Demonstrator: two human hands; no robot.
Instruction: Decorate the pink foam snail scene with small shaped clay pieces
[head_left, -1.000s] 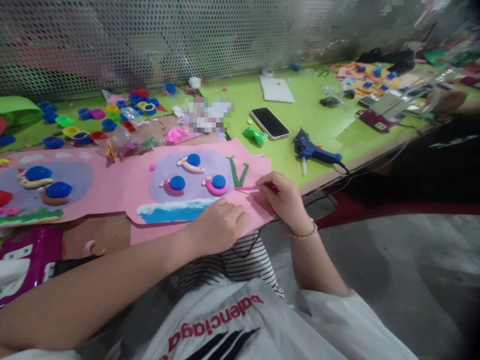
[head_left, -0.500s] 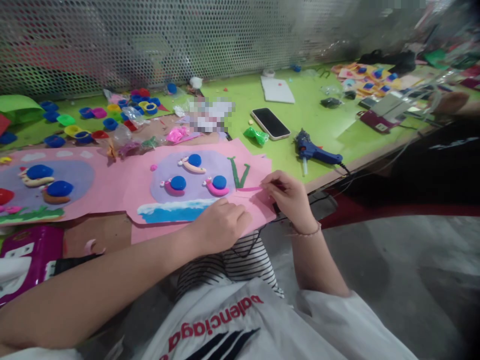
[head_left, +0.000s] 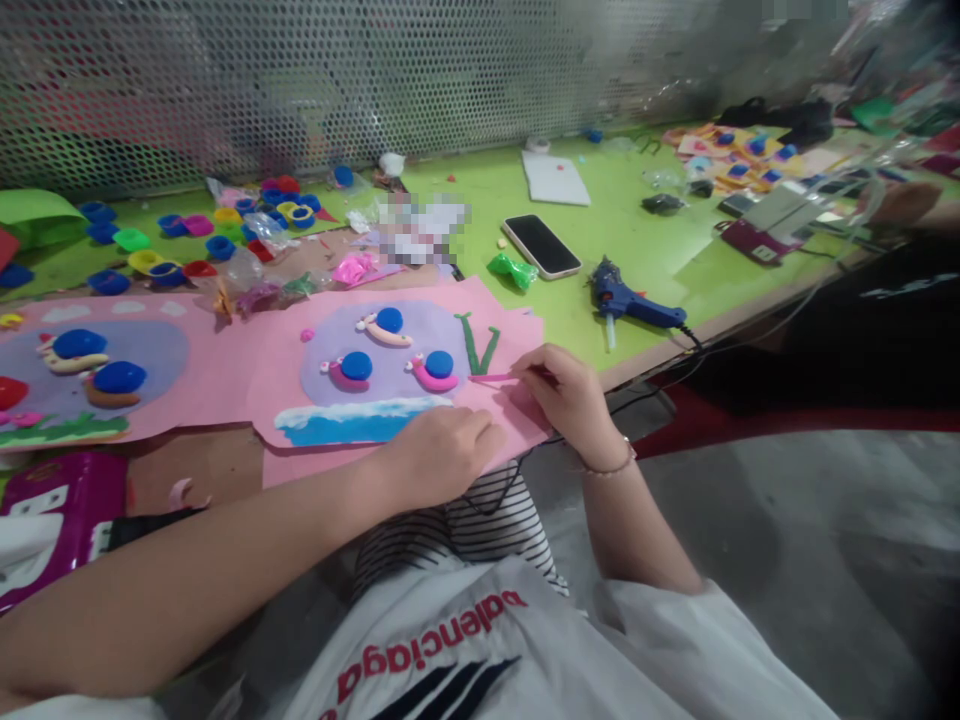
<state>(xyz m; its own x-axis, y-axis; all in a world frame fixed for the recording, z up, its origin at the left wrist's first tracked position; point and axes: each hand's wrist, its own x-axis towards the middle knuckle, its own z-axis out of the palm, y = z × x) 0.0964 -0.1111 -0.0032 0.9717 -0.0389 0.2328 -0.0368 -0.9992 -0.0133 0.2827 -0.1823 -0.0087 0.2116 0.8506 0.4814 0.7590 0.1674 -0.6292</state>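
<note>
Green table, near edge: pink paper sheet bears three blue-shelled clay snails, green V. Right hand pinching pink clay strip, seemingly part-laid; left hand's grip hidden.

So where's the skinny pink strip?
The pink strip is just right of centre in the head view, below the green V, pinched by the right hand.

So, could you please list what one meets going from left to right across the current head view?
Purple case, bright pink lump, left hand, right hand with thin pink strip, blue glue gun, second purple box.
</note>
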